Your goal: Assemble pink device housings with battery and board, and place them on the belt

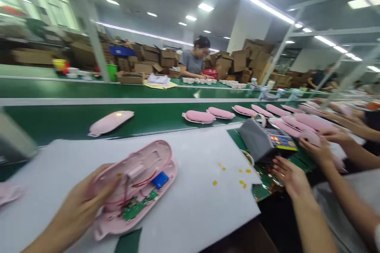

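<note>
My left hand (78,209) grips the left end of an open pink oval casing (139,184) that rests on a white sheet (202,205). Inside the casing I see a green circuit board, red wires and a blue battery. My right hand (289,176) is far off to the right. Its fingers are stretched out beside the base of a grey meter with a coloured display (267,140), and it holds nothing.
A green conveyor belt (59,120) carries closed pink casings (110,122), with several more further right. Small yellow bits (242,182) lie on the sheet. Another person's hands (322,148) work at the right. A person stands at the far bench among cardboard boxes.
</note>
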{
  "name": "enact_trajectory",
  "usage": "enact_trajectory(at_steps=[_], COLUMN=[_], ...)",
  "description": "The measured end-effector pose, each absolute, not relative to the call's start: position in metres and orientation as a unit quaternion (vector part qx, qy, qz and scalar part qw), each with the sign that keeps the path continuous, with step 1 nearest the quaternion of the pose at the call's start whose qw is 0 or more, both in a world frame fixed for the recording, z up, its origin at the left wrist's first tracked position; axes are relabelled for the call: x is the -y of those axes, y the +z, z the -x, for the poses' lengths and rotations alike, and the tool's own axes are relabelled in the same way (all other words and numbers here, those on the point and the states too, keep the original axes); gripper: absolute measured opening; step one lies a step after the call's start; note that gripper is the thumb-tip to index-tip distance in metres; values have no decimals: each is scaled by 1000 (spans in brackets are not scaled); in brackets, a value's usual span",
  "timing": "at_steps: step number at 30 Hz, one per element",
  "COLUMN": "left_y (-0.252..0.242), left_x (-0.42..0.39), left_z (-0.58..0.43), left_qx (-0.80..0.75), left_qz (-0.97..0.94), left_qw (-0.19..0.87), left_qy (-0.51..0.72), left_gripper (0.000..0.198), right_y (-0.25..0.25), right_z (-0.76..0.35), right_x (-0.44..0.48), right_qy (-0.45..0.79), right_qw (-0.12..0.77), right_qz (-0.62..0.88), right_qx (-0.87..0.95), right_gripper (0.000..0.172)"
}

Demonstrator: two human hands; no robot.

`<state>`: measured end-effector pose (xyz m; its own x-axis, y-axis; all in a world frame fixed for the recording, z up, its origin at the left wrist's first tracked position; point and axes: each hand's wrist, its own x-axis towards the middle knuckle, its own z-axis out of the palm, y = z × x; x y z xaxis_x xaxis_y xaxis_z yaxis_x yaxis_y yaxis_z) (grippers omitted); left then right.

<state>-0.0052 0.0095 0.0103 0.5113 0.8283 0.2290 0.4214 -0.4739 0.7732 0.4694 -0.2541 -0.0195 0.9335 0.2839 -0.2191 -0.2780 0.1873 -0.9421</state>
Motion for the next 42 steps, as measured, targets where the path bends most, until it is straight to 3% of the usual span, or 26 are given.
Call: enact_trajectory(at_steps=[3, 6, 9, 11, 16, 20, 26, 33, 42], left_y=[23, 22, 15, 9, -9, -15, -9, -4, 9], left_x=[3, 4, 3, 4, 9, 9, 9, 7, 1], left_z=[-2, -8, -8, -7, -5, -6, -5, -7, -18], left_qx=[-383, -359, -334, -306, -266, -259, -238, -219, -206], left_qz=[-771, -753, -738, -725, -621, -551, -624, -664, -664], left_qw=[402, 439, 472, 492, 577, 637, 578, 555, 574], left_qy=[312, 334, 349, 371, 460, 472, 470, 451, 433], left_gripper=[48, 40, 32, 28, 25, 28, 28, 37, 37], right_y=[-8, 27, 60, 66, 32, 17, 17, 11, 13], right_z=[-439, -356, -252, -198, -153, -161, -164, -160, -160], right_x=[250, 218, 160, 117, 52, 55, 72, 70, 75], right_qy=[137, 101, 137, 97, -63, -56, 9, 52, 111], right_qw=[788, 748, 573, 473, 279, 293, 262, 327, 410], right_qz=[598, 600, 561, 478, 368, 395, 450, 497, 527], right_qx=[52, 263, 581, 734, 885, 869, 854, 802, 736], right_gripper=[25, 19, 13, 15, 19, 18, 18, 13, 21])
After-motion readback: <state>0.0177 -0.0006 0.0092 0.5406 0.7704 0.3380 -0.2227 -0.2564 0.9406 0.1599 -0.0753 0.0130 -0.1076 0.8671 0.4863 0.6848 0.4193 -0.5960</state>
